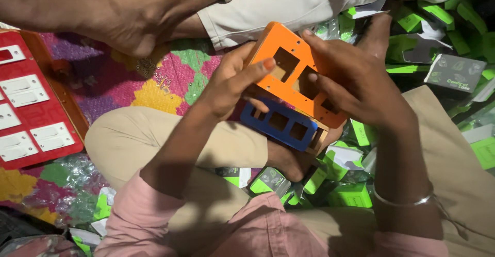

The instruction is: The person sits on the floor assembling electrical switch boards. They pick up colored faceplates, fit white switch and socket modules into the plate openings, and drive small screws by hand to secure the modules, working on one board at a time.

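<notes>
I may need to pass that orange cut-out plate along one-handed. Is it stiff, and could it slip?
The orange plate probably stays stiff: it sits flat between the left hand and right hand. It looks thin, so likely light. Its smooth face might slip; the square holes offer grip.

A red rectangular board (36, 128) lies at the left edge, carrying several white rectangular switch modules (52, 136) set in rows. Beneath it spreads a multicoloured patterned mat (154, 84) in purple, yellow, green and pink. A cluster of small metal screws (164, 79) rests on the mat near its middle. Clear crinkled plastic wrapping (77, 177) lies just below the board. Many small green-and-white cardboard boxes (350, 195) are heaped at lower centre and upper right. One grey cardboard box (455, 72) lies among them at right.
</notes>
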### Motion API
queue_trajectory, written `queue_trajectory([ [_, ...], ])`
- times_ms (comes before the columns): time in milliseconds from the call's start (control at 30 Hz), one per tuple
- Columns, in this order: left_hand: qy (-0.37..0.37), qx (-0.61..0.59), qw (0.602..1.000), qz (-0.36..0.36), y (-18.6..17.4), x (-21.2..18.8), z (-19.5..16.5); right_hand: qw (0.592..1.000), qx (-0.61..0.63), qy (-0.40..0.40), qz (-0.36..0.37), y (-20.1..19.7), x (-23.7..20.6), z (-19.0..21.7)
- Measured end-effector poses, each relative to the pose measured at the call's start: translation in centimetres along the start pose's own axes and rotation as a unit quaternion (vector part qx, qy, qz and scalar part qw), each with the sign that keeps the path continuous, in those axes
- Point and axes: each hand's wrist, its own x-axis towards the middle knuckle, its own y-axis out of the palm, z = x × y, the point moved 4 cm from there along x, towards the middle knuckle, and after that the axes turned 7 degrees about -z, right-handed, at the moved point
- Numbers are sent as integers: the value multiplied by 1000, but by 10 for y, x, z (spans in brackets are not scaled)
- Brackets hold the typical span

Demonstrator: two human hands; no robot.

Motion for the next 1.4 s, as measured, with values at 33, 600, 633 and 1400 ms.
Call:
queue_trajectory([
  [33, 16, 25, 999, 14, -2, -1, -5, 1000, -17, -11, 2, 0, 2, 3],
  [600, 317, -20, 908, -274, -82, -37, -76, 977, 30, 191, -91, 58, -22, -114],
  [633, 315, -9, 907, -281, -80, -33, -72, 991, -33, 109, -76, 73, -18, -102],
  [1400, 161, 308, 931, -109, -20, 17, 19, 695, 556, 277, -362, 30, -103, -132],
])
